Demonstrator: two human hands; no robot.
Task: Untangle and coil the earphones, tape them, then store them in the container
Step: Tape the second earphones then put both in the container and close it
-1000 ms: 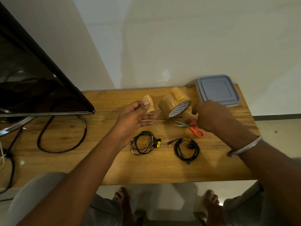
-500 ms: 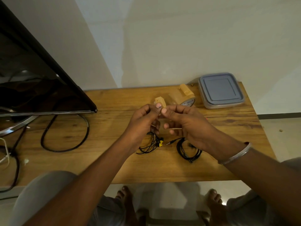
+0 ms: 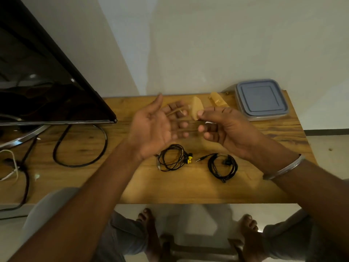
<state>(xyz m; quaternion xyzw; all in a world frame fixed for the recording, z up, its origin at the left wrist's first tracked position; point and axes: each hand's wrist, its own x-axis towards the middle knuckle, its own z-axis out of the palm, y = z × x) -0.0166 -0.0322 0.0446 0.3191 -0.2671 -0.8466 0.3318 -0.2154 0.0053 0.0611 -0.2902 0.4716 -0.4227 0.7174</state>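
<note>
Both hands are raised above the wooden table [image 3: 188,188]. The right hand [image 3: 226,129] pinches a tape piece [image 3: 196,110] between thumb and fingers. The left hand [image 3: 154,127] is released, fingers spread. Two coiled earphones [image 3: 173,157] [image 3: 222,167] lie on the table nearer the person than the hands. The lidded container [image 3: 261,99] sits at the table's far right corner.

A wooden table [image 3: 188,188] carries everything. On its far right corner lies a grey container [image 3: 261,99] with its lid on. Left of it stands a roll of brown tape [image 3: 217,100], partly hidden. Near the middle lie two black coiled earphones, just beside each other: the left earphones [image 3: 172,157] with a yellow part, the right earphones [image 3: 221,167] with the plug pointing left. At the left stands a black monitor [image 3: 47,87], with a black cable [image 3: 81,148] looping on the wood.
</note>
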